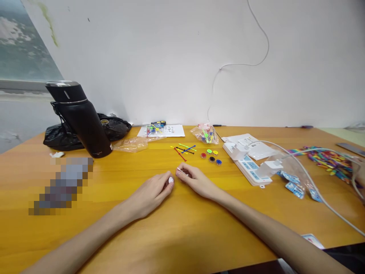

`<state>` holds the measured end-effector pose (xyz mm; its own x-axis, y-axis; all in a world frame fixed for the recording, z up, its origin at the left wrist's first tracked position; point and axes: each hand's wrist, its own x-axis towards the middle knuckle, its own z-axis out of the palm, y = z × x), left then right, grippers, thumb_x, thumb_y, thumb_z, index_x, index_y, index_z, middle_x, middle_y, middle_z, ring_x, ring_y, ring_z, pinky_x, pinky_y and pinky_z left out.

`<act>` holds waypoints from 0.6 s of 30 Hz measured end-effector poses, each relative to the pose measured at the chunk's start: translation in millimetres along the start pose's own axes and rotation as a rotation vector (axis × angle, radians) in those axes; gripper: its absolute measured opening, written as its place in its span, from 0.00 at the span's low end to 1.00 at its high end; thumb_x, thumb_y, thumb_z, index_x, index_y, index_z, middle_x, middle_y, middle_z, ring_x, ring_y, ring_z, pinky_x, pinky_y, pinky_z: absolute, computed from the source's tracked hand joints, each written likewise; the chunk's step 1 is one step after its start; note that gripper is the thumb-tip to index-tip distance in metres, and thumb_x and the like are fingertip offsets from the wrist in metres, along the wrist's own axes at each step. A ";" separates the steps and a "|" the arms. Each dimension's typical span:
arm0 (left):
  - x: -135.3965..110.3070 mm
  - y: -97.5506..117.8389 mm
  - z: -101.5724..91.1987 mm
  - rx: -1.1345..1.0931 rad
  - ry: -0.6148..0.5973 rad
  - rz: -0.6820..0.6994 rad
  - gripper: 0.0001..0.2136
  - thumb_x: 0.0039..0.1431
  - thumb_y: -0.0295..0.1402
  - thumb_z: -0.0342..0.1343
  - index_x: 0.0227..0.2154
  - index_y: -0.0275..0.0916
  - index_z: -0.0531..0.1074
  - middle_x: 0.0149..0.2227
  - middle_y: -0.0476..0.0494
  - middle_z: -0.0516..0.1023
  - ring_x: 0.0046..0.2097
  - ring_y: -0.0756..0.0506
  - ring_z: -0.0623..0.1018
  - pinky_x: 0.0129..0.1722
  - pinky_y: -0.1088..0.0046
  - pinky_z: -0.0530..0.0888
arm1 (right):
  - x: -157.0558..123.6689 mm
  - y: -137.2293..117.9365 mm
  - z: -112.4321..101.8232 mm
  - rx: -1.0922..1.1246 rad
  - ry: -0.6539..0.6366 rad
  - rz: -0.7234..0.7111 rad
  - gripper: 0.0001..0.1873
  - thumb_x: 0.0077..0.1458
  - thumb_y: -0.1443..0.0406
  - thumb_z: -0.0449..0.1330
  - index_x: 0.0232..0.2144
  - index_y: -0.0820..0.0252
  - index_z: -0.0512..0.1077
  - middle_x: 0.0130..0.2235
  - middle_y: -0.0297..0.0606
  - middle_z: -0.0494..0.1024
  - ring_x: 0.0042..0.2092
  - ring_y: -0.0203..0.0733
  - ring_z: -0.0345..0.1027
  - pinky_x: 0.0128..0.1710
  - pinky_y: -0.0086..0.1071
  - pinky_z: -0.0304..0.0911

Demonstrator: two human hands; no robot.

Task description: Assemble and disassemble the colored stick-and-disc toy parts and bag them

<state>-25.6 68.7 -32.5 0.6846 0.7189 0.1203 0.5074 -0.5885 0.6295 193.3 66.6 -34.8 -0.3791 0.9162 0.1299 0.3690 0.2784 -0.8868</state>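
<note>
My left hand [152,193] is closed over the middle of the table, with a small white round piece [171,180] pinched between thumb and fingers. Close beside it, my right hand [198,182] pinches a thin white stick [180,170] that is partly covered by the fingers. The two hands are apart by a narrow gap. Beyond them lie several thin plastic sticks [184,150] in red, yellow, black, blue and green. To their right are several small round plastic discs, among them a red disc [203,155] and a blue disc [218,162].
A black bottle [85,121] stands at left, before a black plastic bag [61,137]. Nearby is a blurred-out flat object [65,182]. On the right lie a power strip [251,171] with plugged-in chargers, a white cable [310,182] and a colourful pile [330,161]. Bagged parts [207,134] rest behind.
</note>
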 end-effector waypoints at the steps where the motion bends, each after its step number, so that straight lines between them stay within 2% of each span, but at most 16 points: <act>1: 0.0 -0.2 0.0 0.004 -0.002 0.006 0.14 0.75 0.43 0.38 0.35 0.42 0.61 0.34 0.48 0.70 0.35 0.45 0.70 0.38 0.67 0.66 | 0.8 3.2 -1.7 -0.041 0.004 -0.008 0.17 0.69 0.52 0.54 0.38 0.60 0.69 0.34 0.33 0.71 0.34 0.37 0.62 0.35 0.29 0.58; 6: -1.2 -1.3 0.7 0.022 -0.006 0.009 0.14 0.75 0.43 0.38 0.36 0.42 0.61 0.35 0.48 0.70 0.36 0.45 0.70 0.38 0.67 0.65 | 3.4 14.0 -9.8 -0.251 0.055 -0.086 0.16 0.69 0.55 0.55 0.40 0.61 0.73 0.38 0.38 0.77 0.37 0.39 0.67 0.38 0.31 0.61; 11: -1.1 -0.4 0.5 0.024 -0.003 0.025 0.13 0.74 0.42 0.40 0.35 0.42 0.62 0.34 0.49 0.70 0.35 0.45 0.70 0.38 0.68 0.65 | 5.1 12.6 -17.9 -0.260 0.109 -0.109 0.16 0.70 0.57 0.53 0.44 0.60 0.77 0.44 0.41 0.81 0.42 0.44 0.73 0.43 0.34 0.65; 15: -0.1 1.3 0.0 0.023 0.000 0.039 0.13 0.74 0.41 0.40 0.35 0.42 0.62 0.34 0.49 0.71 0.35 0.45 0.70 0.37 0.68 0.65 | 7.4 15.9 -26.2 -0.313 0.199 -0.117 0.16 0.69 0.64 0.51 0.50 0.59 0.77 0.49 0.44 0.80 0.50 0.47 0.73 0.53 0.40 0.64; 18: 0.4 1.6 -0.1 0.033 0.002 0.042 0.13 0.74 0.41 0.40 0.35 0.42 0.62 0.33 0.49 0.71 0.35 0.45 0.70 0.37 0.68 0.65 | 8.8 21.2 -31.8 -0.337 0.213 -0.127 0.18 0.67 0.67 0.51 0.53 0.59 0.75 0.47 0.44 0.79 0.47 0.45 0.73 0.51 0.39 0.65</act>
<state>-24.5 68.1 -31.5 0.7045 0.6941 0.1479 0.4954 -0.6302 0.5979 224.8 89.7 -38.3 -0.2689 0.8977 0.3491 0.6011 0.4396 -0.6674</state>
